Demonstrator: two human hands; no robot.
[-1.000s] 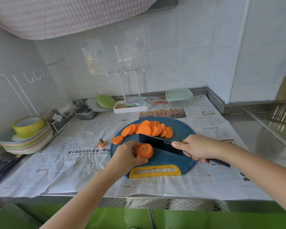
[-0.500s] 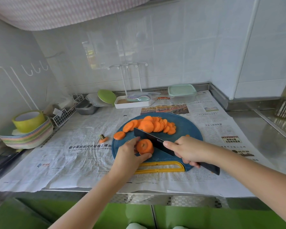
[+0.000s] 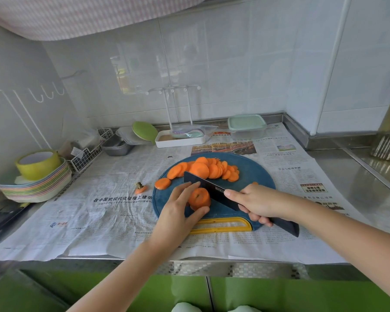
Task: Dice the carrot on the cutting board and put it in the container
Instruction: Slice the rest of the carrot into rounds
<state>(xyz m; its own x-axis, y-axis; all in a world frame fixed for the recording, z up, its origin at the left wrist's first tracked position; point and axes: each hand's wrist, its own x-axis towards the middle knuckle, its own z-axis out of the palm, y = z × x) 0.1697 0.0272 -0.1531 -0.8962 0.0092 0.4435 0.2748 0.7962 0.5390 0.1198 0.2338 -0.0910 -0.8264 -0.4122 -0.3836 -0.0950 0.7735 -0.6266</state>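
Observation:
A round blue cutting board (image 3: 254, 174) with a yellow handle lies on newspaper. A pile of several orange carrot slices (image 3: 214, 170) covers its far part, and one slice (image 3: 162, 183) lies apart at the left edge. My left hand (image 3: 178, 208) pinches a small stack of carrot slices (image 3: 199, 198) between fingers and thumb near the board's front. My right hand (image 3: 254, 204) grips the handle of a black knife (image 3: 208, 188); the blade stands just behind the stack. A clear container with a pale green lid (image 3: 247, 126) sits at the back by the wall.
A carrot top (image 3: 141, 188) lies on the newspaper (image 3: 113, 203) left of the board. A stack of coloured plates with a yellow bowl (image 3: 35, 179) is at far left. A wire basket (image 3: 86, 152), metal tray (image 3: 117, 146) and white rack tray (image 3: 180, 139) line the back.
The view has shifted slightly. The knife blade and my right hand have drawn a little closer to the stack that my left hand holds; the stack stays in place.

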